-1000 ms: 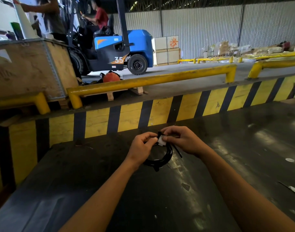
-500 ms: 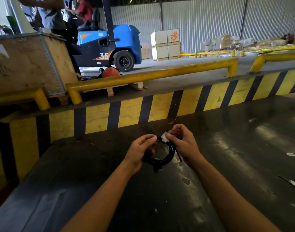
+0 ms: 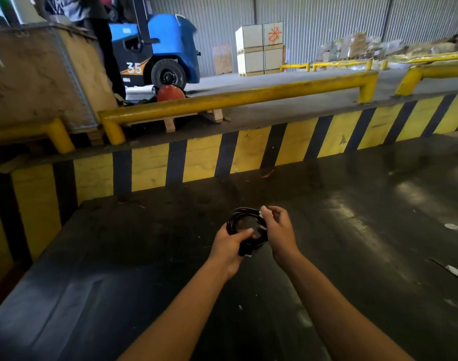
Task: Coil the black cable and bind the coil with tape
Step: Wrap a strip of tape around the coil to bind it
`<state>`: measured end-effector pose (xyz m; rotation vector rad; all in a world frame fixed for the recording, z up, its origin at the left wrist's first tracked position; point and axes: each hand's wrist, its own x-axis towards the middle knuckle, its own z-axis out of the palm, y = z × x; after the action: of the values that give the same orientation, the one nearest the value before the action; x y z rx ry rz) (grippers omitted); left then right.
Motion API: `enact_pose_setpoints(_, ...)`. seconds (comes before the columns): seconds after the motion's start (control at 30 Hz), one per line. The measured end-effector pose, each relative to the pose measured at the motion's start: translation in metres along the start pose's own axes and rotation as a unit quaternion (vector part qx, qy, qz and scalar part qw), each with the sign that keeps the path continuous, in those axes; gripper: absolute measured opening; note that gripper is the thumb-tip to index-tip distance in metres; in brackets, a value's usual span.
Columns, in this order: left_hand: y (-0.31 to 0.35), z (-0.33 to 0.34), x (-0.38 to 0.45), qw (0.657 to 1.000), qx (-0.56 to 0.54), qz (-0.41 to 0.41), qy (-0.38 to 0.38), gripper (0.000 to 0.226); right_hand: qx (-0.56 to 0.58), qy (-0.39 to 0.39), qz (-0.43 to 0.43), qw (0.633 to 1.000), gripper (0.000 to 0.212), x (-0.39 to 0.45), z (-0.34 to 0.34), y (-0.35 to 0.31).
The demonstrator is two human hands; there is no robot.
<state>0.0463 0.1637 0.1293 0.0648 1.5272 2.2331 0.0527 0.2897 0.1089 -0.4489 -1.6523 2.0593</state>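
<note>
Cable [image 3: 242, 222]: small black coil, held above table [image 3: 379, 256]. Left hand [image 3: 229, 246] clamped fingers on lower rim near plug; right hand [image 3: 278, 231] pinched taped side, white tape [image 3: 262, 211] at fingertips. Judged light, springy, prone to uncoil; best gripped across all turns beside tape.

Part of the black cable [image 3: 242, 221] is covered by both hands; the tape [image 3: 262, 210] is barely seen.

Warehouse: forklift [image 3: 155, 53], stacked boxes [image 3: 260, 48].
</note>
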Motion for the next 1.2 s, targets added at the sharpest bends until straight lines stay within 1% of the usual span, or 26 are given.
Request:
enact_pose_setpoints(0.07, -0.007, -0.001, 0.002, 0.999, 0.046, -0.002, -0.003, 0.047, 0.012, -0.013, 0.035, 0.999, 0.021, 0.0, 0.002, 0.011)
enact_pose_setpoints(0.13, -0.014, -0.004, 0.004, 0.996, 0.09, -0.02, -0.005, 0.046, -0.018, -0.005, 0.027, 0.999, 0.021, 0.004, 0.001, 0.02)
enact_pose_setpoints(0.2, -0.022, -0.012, 0.005, 0.989, 0.137, -0.063, -0.004, 0.039, -0.041, -0.005, 0.024, 0.999, 0.02, 0.007, -0.003, 0.03)
enact_pose_setpoints(0.3, -0.037, -0.032, 0.01, 0.97, 0.194, -0.145, 0.003, 0.032, -0.102, -0.047, 0.057, 0.992, 0.026, 0.01, -0.01, 0.053)
enact_pose_setpoints(0.4, -0.056, -0.056, 0.019, 0.964, 0.191, -0.183, 0.024, 0.029, -0.192, -0.104, 0.112, 0.969, 0.037, 0.011, -0.019, 0.082)
enact_pose_setpoints(0.53, -0.085, -0.085, 0.032, 0.955, 0.208, -0.197, 0.079, 0.034, -0.275, -0.148, 0.16, 0.936, 0.043, 0.011, -0.027, 0.116)
enact_pose_setpoints(0.67, -0.111, -0.103, 0.045, 0.934, 0.245, -0.222, 0.134, 0.034, -0.336, -0.186, 0.198, 0.902, 0.052, 0.016, -0.028, 0.146)
enact_pose_setpoints(0.8, -0.126, -0.115, 0.066, 0.911, 0.3, -0.231, 0.165, 0.034, -0.358, -0.174, 0.222, 0.89, 0.053, 0.021, -0.026, 0.171)
enact_pose_setpoints(1.0, -0.132, -0.13, 0.1, 0.878, 0.396, -0.201, 0.18, 0.04, -0.388, -0.168, 0.234, 0.876, 0.055, 0.028, -0.021, 0.197)
enact_pose_setpoints(1.2, -0.135, -0.135, 0.113, 0.86, 0.442, -0.195, 0.168, 0.047, -0.425, -0.174, 0.225, 0.859, 0.053, 0.034, -0.021, 0.197)
